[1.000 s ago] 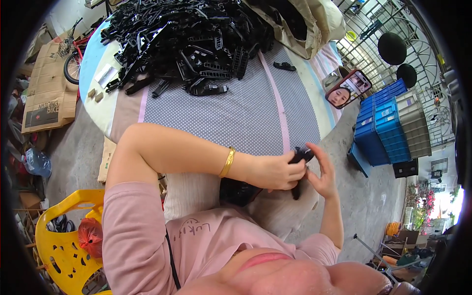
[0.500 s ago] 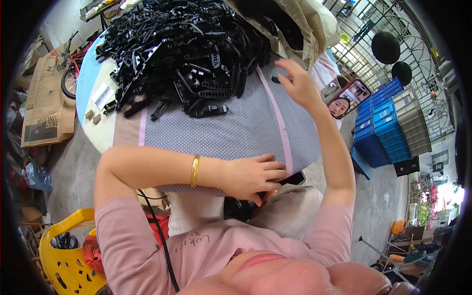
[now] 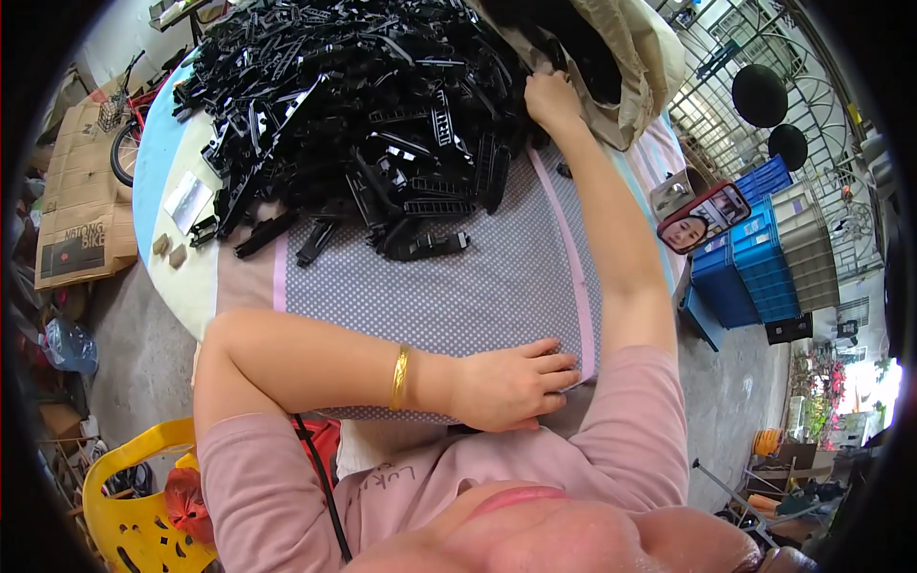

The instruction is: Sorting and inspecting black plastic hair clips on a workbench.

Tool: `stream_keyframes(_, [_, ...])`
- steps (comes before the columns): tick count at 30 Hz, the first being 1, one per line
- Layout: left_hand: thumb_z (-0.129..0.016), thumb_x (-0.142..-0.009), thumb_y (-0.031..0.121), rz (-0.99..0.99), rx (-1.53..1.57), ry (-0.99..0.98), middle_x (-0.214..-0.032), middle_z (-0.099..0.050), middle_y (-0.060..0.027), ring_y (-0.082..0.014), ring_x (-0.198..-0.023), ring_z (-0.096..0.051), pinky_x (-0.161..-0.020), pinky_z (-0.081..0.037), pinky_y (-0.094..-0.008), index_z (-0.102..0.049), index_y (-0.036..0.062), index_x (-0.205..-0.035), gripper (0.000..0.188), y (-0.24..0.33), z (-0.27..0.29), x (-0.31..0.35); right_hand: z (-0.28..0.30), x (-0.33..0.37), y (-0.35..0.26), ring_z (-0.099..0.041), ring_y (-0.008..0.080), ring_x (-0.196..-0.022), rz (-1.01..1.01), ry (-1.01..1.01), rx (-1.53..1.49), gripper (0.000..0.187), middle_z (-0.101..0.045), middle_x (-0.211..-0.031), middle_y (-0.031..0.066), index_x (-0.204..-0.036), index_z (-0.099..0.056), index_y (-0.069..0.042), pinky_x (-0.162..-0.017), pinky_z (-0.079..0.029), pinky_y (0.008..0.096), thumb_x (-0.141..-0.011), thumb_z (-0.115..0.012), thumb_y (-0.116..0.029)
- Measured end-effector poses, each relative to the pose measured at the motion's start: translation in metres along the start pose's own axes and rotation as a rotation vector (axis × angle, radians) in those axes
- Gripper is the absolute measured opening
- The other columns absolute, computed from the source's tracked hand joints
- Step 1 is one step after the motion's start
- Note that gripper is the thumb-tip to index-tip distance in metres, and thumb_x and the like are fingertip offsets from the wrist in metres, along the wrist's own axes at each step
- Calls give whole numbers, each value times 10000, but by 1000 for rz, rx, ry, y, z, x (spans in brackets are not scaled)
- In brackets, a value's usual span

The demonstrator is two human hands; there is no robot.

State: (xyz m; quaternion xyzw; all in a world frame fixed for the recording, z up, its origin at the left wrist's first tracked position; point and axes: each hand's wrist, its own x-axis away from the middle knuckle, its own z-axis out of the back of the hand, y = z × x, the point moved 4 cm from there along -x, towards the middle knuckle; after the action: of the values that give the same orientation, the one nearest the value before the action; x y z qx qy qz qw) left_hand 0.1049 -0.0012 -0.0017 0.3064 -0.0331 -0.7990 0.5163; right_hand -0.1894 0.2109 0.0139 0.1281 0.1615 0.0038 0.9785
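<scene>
My left hand (image 3: 516,384) lies across the near edge of the round table, fingers stretched out and holding nothing. My right arm reaches to the far side, where my right hand (image 3: 554,98) is closed at the near rim of a large beige sack (image 3: 626,105); the fingertips are partly hidden. Left of that hand spreads a big heap of black plastic parts (image 3: 353,115), long and slotted. One loose black part (image 3: 430,246) lies at the heap's near edge. A small black piece (image 3: 564,170) rests beside my right forearm.
A patterned cloth (image 3: 458,306) covers the table. On the right stands a phone (image 3: 705,218) in a holder, with blue crates (image 3: 755,248) beyond. A white card (image 3: 187,199) and small brown pieces (image 3: 176,255) lie at left. A yellow chair (image 3: 143,516) stands lower left.
My right hand has moved away and to the left, closing at the sack's rim. My left hand stays at the table edge. The view has shifted, and the dark phone near my left hand no longer shows.
</scene>
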Motion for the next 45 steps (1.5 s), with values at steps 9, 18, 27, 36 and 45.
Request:
stream_keyframes(9, [-587,-788,297,58,-48,-111,-1282,-417,-173,-319,-1239,-329,-1036,-240,-478,-576,17,-1035,374,1,-1,0,52,65,-30,-587,359,-849,-49,255,-257,206,-596,-864,175,-935,-633,-73,-735,-479,432,-852,-465,-159])
stream_keyframes(18, [-572,-741,284,34,-36,17,-1201,-463,-186,-336,-1182,-369,-1024,-226,-491,-672,39,-825,278,4,-8,-1,56,-43,-22,-603,330,-895,40,352,-333,295,-630,-933,186,-1005,-638,-90,-778,-486,417,-811,-574,-303])
stream_keyframes(27, [-476,-786,268,-27,57,80,-1234,-455,-183,-338,-1230,-332,-1035,-210,-533,-630,38,-1003,352,0,-18,4,37,-127,-66,-565,262,-1053,69,-154,23,468,-572,-1178,69,-1240,-497,-281,-857,-474,396,-784,-598,-251])
stream_keyframes(36, [-540,-746,268,4,36,-25,-1199,-474,-174,-308,-1180,-363,-1008,-244,-498,-668,65,-919,297,-1,-14,3,62,-69,-58,-585,295,-983,227,-118,-117,349,-625,-1037,113,-1098,-603,-192,-825,-476,406,-751,-622,-211])
stream_keyframes(45, [-649,-718,304,109,155,68,-1183,-479,-165,-323,-1172,-397,-996,-287,-480,-571,31,-967,378,-19,10,-7,110,81,10,-582,188,-670,62,179,-593,298,-623,-795,88,-935,-633,-89,-648,-459,289,-735,-694,-301])
